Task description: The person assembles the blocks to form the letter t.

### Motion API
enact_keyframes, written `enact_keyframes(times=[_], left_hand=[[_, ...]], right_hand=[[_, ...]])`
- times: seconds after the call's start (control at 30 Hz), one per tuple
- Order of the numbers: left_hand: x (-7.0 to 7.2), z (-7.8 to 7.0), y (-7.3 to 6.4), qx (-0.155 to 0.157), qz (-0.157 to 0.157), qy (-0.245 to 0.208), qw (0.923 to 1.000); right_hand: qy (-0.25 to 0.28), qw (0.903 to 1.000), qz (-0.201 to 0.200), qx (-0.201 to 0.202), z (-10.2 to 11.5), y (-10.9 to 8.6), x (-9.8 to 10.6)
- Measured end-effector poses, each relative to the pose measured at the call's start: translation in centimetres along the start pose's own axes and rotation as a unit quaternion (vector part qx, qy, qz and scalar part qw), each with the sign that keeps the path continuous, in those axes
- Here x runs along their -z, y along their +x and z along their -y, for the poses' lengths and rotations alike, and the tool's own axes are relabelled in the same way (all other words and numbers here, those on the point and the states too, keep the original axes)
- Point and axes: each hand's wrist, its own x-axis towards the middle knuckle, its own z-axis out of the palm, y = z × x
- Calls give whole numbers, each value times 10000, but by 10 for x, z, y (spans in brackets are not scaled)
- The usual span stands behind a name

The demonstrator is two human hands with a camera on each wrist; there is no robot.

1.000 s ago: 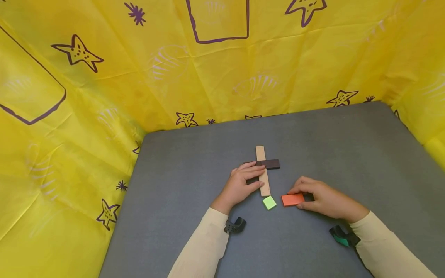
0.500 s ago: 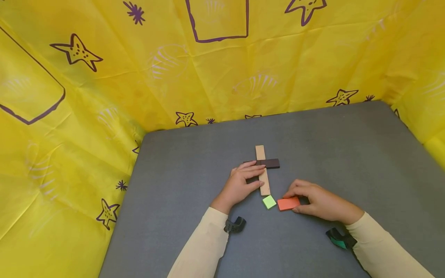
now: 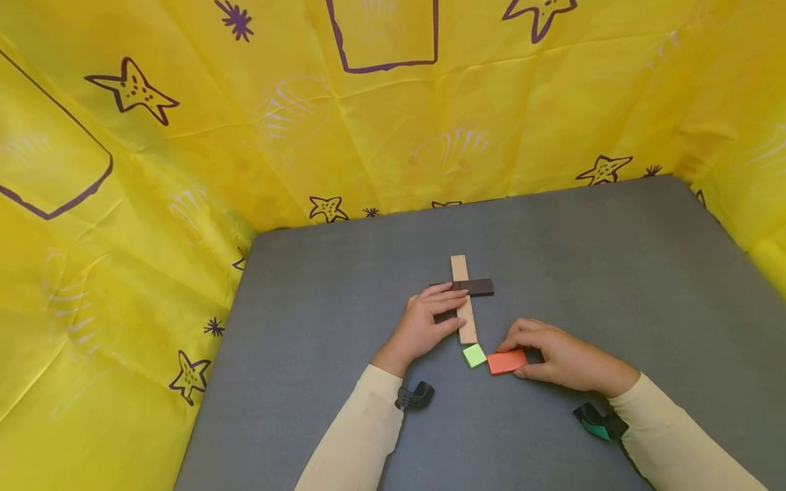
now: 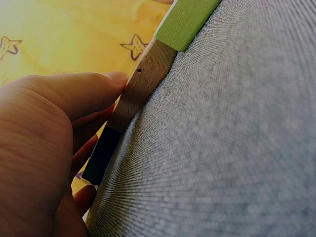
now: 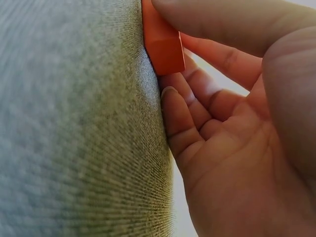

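Dark and light wooden blocks lie on the grey table in a cross shape. My left hand point(image 3: 424, 324) rests on it, fingers outstretched over the dark block point(image 3: 481, 287) and the thumb touching the lower light wooden block point(image 3: 467, 322). Part of the dark bar is hidden under those fingers. Just below the wooden block sits a small green block point(image 3: 474, 355), turned at an angle; the left wrist view shows this green block point(image 4: 185, 24) close against the wood. Between thumb and fingers, my right hand point(image 3: 555, 353) pinches an orange block point(image 3: 506, 362), its corner at the green block's right side.
Around the blocks stretches the grey tabletop point(image 3: 331, 293). A yellow cloth point(image 3: 393, 150) with starfish drawings hangs behind the table and along both sides. Each wrist wears a dark strap-on device, such as the left wrist device point(image 3: 415, 396).
My right hand has slid the orange block left and slightly toward me, closing the gap to the green block. The left hand has stayed in place on the cross.
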Motion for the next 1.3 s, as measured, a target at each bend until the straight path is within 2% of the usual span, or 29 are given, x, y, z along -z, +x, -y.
enact_keyframes(times=[0.3, 0.57, 0.97, 1.1, 1.3], left_hand=[[0, 0, 1, -46, -15, -13, 10000], [0, -2, 1, -43, -8, -8, 10000], [0, -2, 0, -92, -22, -37, 9999], [-2, -1, 0, -208, -34, 47, 9998], [-1, 1, -1, -388, -112, 141, 9991]], right_hand=[[-4, 9998, 138, -121, -3, -1, 0], [-24, 9999, 115, -20, -2, -1, 1], [80, 9999, 77, -119, -1, -2, 1], [335, 9991, -216, -173, -2, -5, 3], [599, 9929, -944, -420, -7, -6, 8]])
